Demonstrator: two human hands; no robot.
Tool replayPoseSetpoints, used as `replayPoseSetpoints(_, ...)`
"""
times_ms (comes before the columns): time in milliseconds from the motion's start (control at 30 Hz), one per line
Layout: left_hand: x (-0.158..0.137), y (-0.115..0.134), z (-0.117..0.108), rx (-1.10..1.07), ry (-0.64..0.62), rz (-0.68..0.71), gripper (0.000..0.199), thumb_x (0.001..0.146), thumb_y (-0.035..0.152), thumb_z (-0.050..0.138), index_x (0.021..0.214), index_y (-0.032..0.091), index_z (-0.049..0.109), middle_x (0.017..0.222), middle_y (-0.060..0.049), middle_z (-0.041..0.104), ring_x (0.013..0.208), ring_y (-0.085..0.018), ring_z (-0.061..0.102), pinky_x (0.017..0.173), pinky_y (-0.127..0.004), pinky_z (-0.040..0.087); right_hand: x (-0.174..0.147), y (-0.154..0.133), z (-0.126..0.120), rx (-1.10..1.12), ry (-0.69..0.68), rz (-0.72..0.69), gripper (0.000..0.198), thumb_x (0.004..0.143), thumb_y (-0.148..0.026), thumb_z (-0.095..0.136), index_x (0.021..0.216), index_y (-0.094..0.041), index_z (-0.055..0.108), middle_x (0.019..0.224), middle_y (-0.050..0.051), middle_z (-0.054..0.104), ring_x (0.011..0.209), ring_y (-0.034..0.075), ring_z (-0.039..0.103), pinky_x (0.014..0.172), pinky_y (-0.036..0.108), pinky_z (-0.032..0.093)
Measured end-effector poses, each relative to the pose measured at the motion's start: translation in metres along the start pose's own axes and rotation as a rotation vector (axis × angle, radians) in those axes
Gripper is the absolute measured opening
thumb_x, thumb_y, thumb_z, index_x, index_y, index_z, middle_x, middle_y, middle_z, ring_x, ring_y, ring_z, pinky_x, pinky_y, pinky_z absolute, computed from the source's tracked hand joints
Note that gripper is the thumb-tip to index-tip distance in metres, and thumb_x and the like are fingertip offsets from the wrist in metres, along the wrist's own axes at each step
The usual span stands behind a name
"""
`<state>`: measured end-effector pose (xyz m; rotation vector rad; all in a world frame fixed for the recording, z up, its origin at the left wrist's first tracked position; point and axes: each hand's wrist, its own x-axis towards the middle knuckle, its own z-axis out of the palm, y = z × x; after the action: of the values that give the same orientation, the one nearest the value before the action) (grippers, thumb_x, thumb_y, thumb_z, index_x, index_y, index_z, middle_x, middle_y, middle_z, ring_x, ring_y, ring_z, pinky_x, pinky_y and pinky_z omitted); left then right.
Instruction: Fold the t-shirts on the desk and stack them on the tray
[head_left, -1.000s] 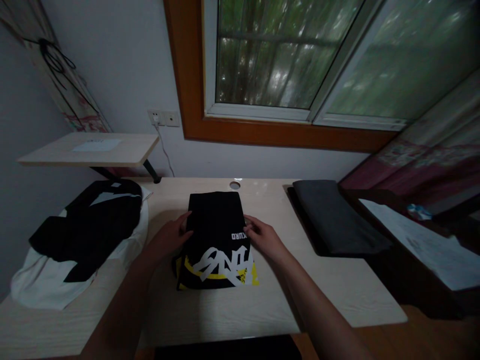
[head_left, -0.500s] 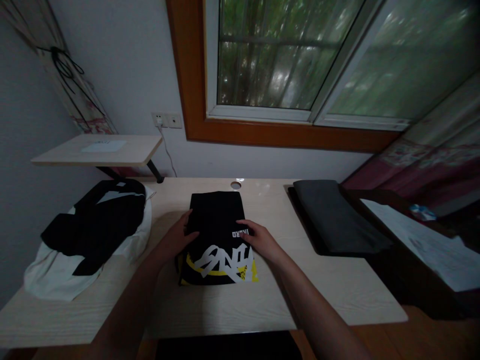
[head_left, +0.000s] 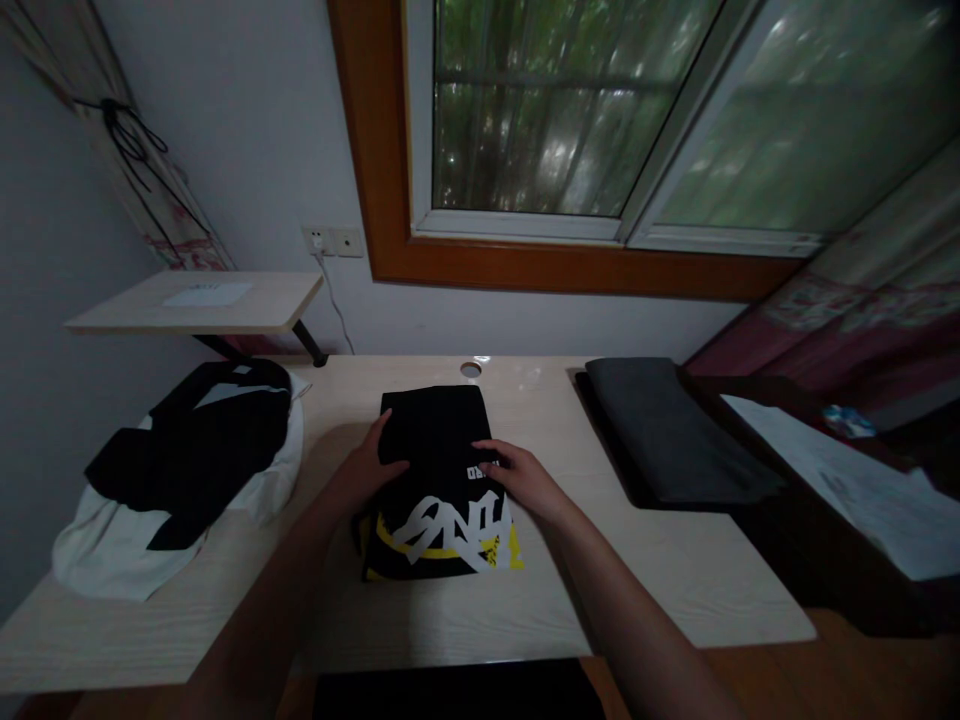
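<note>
Touching both sides of a folded shirt (head_left: 435, 430), wide-spread left hand (head_left: 360, 474) and narrower right hand (head_left: 531, 484) could skew it by pulling unevenly.

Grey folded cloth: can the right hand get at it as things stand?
Likely yes: the right hand is at the right edge of the black garment, with nothing visible standing between it and the grey folded cloth.

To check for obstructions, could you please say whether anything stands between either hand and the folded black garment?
Nothing visible does: the left hand and right hand touch the folded black garment at opposite sides.
</note>
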<state>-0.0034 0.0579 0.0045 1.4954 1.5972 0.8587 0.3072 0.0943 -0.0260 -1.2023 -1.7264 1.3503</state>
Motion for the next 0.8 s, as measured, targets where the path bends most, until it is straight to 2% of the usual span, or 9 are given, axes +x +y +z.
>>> replayPoseSetpoints(167, -0.004, 0.008, 0.003, -0.107, -0.061, 0.004, 0.103, 0.074, 0.031, 0.08, 0.159, 0.024, 0.023, 0.159, -0.016, 0.039, 0.141, -0.033, 0.046, 0.117, -0.048, 0.038, -0.002, -0.006, -0.003, 0.149, -0.022, 0.041, 0.038, 0.079, -0.033, 0.073, 0.116, -0.022, 0.074, 0.098, 0.004, 0.074, 0.087, 0.021, 0.067, 0.082, 0.037, 0.053)
replayPoseSetpoints(333, -0.013, 0.019, 0.002, -0.33, -0.069, -0.031, 0.099, 0.077, 0.031, 0.079, 0.159, 0.025, 0.023, 0.16, -0.017, 0.038, 0.139, -0.034, 0.048, 0.111, -0.049, 0.046, -0.006, -0.011, -0.007, 0.383, 0.026, 0.085, 0.042, 0.074, -0.033, 0.08, 0.114, -0.021, 0.075, 0.089, 0.004, 0.073, 0.079, 0.019, 0.065, 0.078, 0.036, 0.051)
replayPoseSetpoints(433, -0.012, 0.027, -0.004, -0.399, -0.065, -0.03, 0.099, 0.077, 0.032, 0.079, 0.159, 0.028, 0.022, 0.155, -0.016, 0.045, 0.132, -0.034, 0.056, 0.105, -0.05, 0.051, -0.004, -0.02, -0.01, 0.463, 0.072, 0.043, 0.042, 0.072, -0.032, 0.083, 0.112, -0.021, 0.076, 0.093, 0.005, 0.074, 0.084, 0.02, 0.066, 0.082, 0.037, 0.05)
replayPoseSetpoints(567, 0.004, 0.046, -0.019, -0.388, -0.06, -0.024, 0.099, 0.078, 0.031, 0.079, 0.159, 0.03, 0.023, 0.14, -0.016, 0.06, 0.113, -0.033, 0.068, 0.096, -0.053, 0.056, 0.013, -0.045, -0.02, 0.386, 0.13, -0.038, 0.038, 0.07, -0.032, 0.083, 0.105, -0.022, 0.078, 0.094, 0.005, 0.075, 0.087, 0.021, 0.066, 0.086, 0.039, 0.05)
replayPoseSetpoints(633, 0.018, 0.059, -0.027, -0.415, -0.021, 0.061, 0.099, 0.076, 0.028, 0.079, 0.159, 0.028, 0.025, 0.14, -0.015, 0.06, 0.116, -0.032, 0.066, 0.099, -0.053, 0.054, 0.025, -0.061, -0.027, 0.341, 0.145, -0.103, 0.034, 0.071, -0.031, 0.082, 0.103, -0.023, 0.079, 0.098, 0.005, 0.076, 0.09, 0.022, 0.066, 0.089, 0.04, 0.05)
replayPoseSetpoints(700, 0.033, 0.073, -0.034, -0.426, 0.052, 0.204, 0.098, 0.075, 0.026, 0.079, 0.158, 0.024, 0.028, 0.147, -0.015, 0.054, 0.126, -0.032, 0.06, 0.108, -0.051, 0.048, 0.037, -0.077, -0.035, 0.303, 0.183, -0.189, 0.03, 0.074, -0.032, 0.079, 0.104, -0.025, 0.079, 0.102, 0.005, 0.076, 0.095, 0.022, 0.066, 0.094, 0.041, 0.048)
replayPoseSetpoints(800, 0.046, 0.086, -0.041, -0.283, 0.2, 0.399, 0.092, 0.077, 0.028, 0.077, 0.157, 0.022, 0.033, 0.155, -0.012, 0.045, 0.14, -0.031, 0.047, 0.119, -0.048, 0.035, 0.044, -0.093, -0.046, 0.201, 0.254, -0.335, 0.027, 0.08, -0.035, 0.075, 0.106, -0.027, 0.079, 0.11, 0.003, 0.075, 0.105, 0.022, 0.065, 0.101, 0.041, 0.045)
